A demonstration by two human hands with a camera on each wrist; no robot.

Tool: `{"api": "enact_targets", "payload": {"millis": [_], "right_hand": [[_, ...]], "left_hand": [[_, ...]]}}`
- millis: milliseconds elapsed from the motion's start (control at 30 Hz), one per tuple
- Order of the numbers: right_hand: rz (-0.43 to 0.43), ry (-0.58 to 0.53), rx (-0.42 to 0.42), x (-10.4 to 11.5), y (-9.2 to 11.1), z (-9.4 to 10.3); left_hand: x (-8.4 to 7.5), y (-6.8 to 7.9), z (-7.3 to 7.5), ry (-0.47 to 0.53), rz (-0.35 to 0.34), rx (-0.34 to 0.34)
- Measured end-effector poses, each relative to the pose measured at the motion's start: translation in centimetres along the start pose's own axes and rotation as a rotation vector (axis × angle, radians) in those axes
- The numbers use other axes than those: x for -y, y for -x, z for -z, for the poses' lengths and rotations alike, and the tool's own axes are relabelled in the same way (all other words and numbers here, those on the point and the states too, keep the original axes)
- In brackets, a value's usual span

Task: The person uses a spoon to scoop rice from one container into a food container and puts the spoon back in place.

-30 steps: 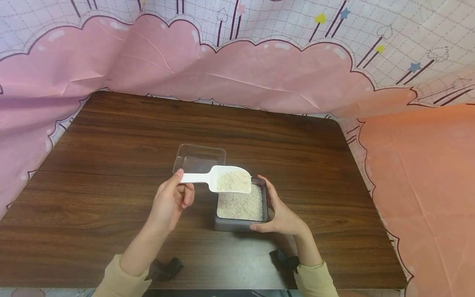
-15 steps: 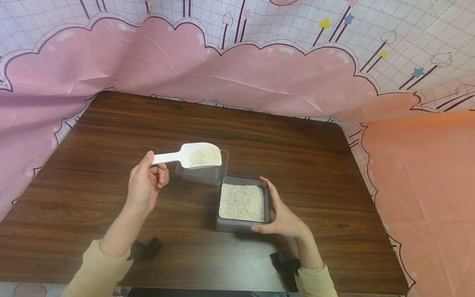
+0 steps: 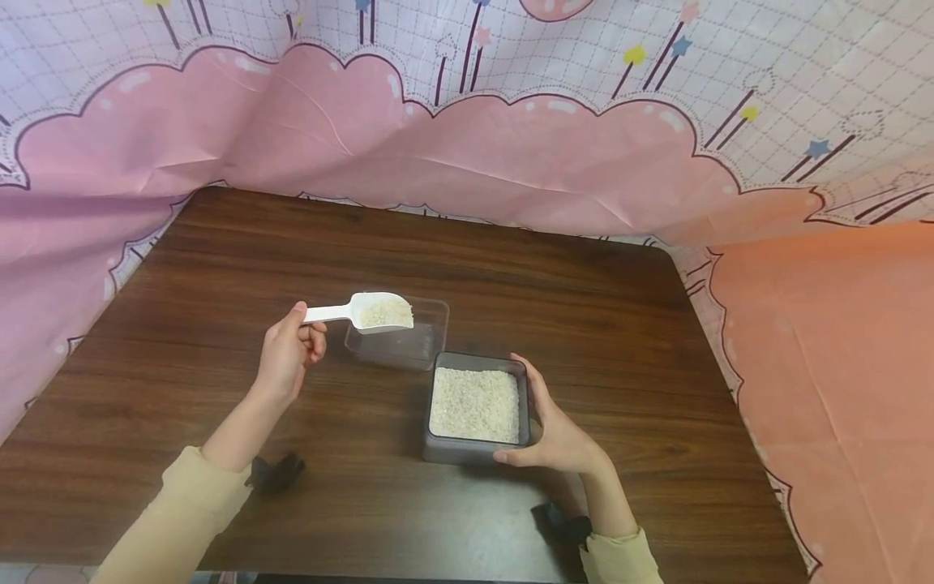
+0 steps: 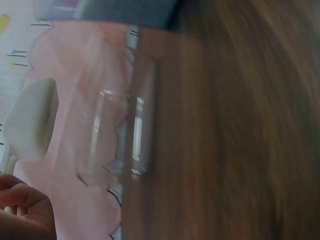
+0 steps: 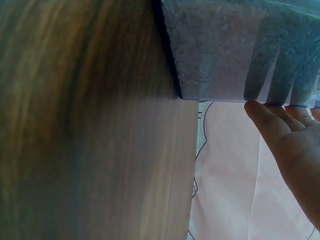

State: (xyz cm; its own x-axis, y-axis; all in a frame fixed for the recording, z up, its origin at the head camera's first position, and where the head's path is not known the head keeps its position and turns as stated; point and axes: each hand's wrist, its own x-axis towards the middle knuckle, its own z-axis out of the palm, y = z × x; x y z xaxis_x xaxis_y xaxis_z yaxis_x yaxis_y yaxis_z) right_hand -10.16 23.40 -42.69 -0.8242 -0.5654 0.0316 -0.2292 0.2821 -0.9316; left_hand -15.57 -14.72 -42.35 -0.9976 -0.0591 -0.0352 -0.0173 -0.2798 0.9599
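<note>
My left hand [image 3: 284, 357] holds a white scoop [image 3: 328, 313] by the end of its handle, pinched under the thumb. White rice [image 3: 387, 313] lies in the scoop's bowl. Below and behind the bowl is a clear plastic container [image 3: 435, 324]; the left wrist view shows the scoop [image 4: 31, 122] raised higher than the clear container [image 4: 140, 135]. To the right, a square grey see-through box [image 3: 467, 452] stands on the table, filled with rice almost to the rim. My right hand [image 3: 558, 434] grips this box at its right side, thumb at the near corner, fingers at the far one.
The dark wood table [image 3: 584, 316] carries both containers near its middle. A patterned pink and white cloth [image 3: 511, 162] hangs behind it, and an orange-pink part [image 3: 839, 365] runs down the right. Dark straps [image 3: 277, 473] show under both wrists.
The loaded scoop has moved left and back from over the rice box to the clear container, shifting slightly left during the last half second. My right hand has stayed on the box.
</note>
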Motion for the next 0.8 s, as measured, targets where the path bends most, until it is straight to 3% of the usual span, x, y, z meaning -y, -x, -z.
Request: {"api": "enact_targets", "payload": {"millis": [167,433,600,800], "right_hand": [[0.005,0.001,0.003,0.0,0.0,0.0],[0.006,0.000,0.001,0.0,0.0,0.0],[0.016,0.007,0.008,-0.1,-0.1,0.0],[-0.003,-0.001,-0.005,0.0,0.0,-0.1]], "left_hand": [[0.7,-1.8,0.3,-0.106,0.018,0.029],[0.8,-3.8,-0.2,-0.386,0.023,0.092],[0.7,-4.3,-1.1,-0.584,-0.050,0.133],[0.1,-4.1,-2.3,-0.781,-0.199,0.164]]}}
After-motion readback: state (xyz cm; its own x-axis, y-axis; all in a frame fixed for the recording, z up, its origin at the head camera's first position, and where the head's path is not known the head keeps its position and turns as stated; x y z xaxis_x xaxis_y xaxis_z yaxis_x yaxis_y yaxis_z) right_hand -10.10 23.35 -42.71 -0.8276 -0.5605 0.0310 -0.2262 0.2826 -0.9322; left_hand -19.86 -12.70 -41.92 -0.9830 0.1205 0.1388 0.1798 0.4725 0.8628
